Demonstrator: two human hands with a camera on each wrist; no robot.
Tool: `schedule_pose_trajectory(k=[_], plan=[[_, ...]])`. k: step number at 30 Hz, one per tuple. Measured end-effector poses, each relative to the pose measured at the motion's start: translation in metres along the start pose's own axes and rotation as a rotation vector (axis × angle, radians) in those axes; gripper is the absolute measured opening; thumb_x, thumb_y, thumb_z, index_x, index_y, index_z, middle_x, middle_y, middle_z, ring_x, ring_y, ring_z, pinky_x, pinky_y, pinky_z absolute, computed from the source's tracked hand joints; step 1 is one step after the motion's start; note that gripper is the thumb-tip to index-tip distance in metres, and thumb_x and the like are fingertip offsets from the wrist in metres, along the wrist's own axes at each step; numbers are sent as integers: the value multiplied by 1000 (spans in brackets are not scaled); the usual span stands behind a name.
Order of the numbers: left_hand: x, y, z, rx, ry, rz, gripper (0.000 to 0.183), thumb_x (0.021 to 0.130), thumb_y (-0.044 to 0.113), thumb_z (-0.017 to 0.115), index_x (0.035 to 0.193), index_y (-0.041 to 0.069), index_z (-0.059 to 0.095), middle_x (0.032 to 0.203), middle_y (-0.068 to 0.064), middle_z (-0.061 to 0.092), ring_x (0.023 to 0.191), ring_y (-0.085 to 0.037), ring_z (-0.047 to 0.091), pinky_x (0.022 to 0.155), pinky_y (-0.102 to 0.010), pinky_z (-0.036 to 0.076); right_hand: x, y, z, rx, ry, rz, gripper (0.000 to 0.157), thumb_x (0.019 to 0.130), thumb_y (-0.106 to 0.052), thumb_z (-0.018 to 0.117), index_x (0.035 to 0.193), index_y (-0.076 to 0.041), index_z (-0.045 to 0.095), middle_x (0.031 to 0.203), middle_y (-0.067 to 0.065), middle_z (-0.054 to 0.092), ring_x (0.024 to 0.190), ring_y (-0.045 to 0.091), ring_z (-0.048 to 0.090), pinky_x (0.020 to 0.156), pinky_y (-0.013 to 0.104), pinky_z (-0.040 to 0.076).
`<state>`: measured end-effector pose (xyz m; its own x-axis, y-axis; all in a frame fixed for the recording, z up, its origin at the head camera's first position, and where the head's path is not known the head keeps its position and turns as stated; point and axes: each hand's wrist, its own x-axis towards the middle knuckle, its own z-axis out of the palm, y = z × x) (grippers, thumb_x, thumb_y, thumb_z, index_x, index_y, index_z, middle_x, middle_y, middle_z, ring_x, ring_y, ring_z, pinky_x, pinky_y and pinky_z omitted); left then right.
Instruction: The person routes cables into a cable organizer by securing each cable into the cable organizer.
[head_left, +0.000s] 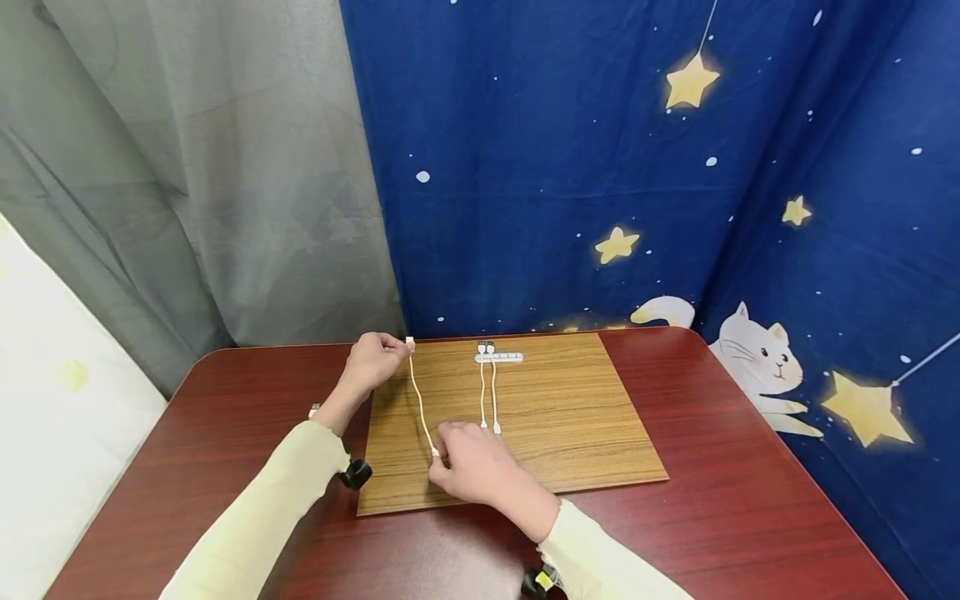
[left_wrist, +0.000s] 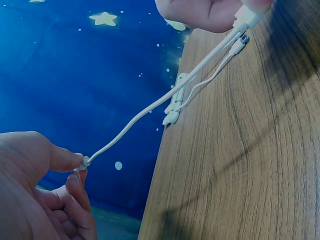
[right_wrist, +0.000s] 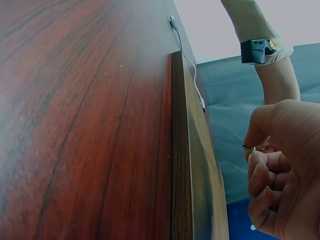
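Note:
A short white charging cable (head_left: 420,407) stretches above a wood-grain board (head_left: 570,417). My left hand (head_left: 372,360) pinches its far end, where the white plug (head_left: 410,342) pokes up past the fingertips. At the near end, my right hand (head_left: 480,462) grips the other connector between thumb and fingers; in the right wrist view a small metal tip (right_wrist: 247,148) shows there. Right of the held cable, a white cable clip strip (head_left: 510,357) lies at the board's back edge. Two more white cables (head_left: 494,392) sit side by side in its left slots, their ends running toward my right hand.
Left of the board another white cable (right_wrist: 186,57) lies on the dark red table (head_left: 255,417), mostly behind my left forearm in the head view. A blue curtain (head_left: 525,167) and a grey curtain (head_left: 247,167) hang behind the table.

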<state>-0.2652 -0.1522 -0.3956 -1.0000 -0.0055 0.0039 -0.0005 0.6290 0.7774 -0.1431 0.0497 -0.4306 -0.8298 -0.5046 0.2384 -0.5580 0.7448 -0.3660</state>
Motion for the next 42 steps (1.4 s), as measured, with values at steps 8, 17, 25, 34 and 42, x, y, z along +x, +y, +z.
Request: schedule_pose_trajectory(k=[8, 17, 25, 34, 42], plan=[[3, -1, 6, -31, 3, 14, 35, 97, 34, 67, 101, 0, 74, 87, -8, 67, 78, -24, 53, 66, -35, 41, -2, 6, 0, 16, 1, 25, 21, 78, -18, 68, 72, -21, 48, 67, -10, 48, 57, 9, 47, 49, 27, 38], [6, 7, 13, -71, 12, 20, 32, 96, 33, 69, 98, 1, 75, 88, -7, 66, 77, -23, 53, 63, -34, 42, -3, 11, -3, 4, 9, 43, 20, 78, -18, 67, 73, -21, 48, 68, -10, 48, 59, 10, 48, 50, 29, 39], [12, 19, 20, -87, 16, 33, 35, 96, 32, 69, 101, -2, 75, 91, -7, 68, 80, -22, 54, 66, -33, 43, -5, 15, -7, 6, 32, 58, 18, 76, -19, 66, 72, -20, 48, 66, -9, 47, 56, 11, 47, 48, 29, 38], [15, 23, 28, -109, 16, 44, 32, 95, 30, 70, 97, -1, 75, 85, -6, 66, 78, -22, 53, 63, -33, 42, -6, 21, -8, 4, 33, 69, 19, 76, -19, 65, 72, -21, 47, 63, -9, 46, 55, 11, 47, 48, 30, 39], [17, 27, 32, -104, 20, 42, 33, 94, 30, 71, 98, -3, 75, 89, -7, 67, 80, -23, 54, 66, -33, 42, -7, 24, -9, 5, 37, 73, 21, 77, -18, 64, 70, -21, 45, 62, -8, 44, 55, 10, 45, 47, 30, 38]])
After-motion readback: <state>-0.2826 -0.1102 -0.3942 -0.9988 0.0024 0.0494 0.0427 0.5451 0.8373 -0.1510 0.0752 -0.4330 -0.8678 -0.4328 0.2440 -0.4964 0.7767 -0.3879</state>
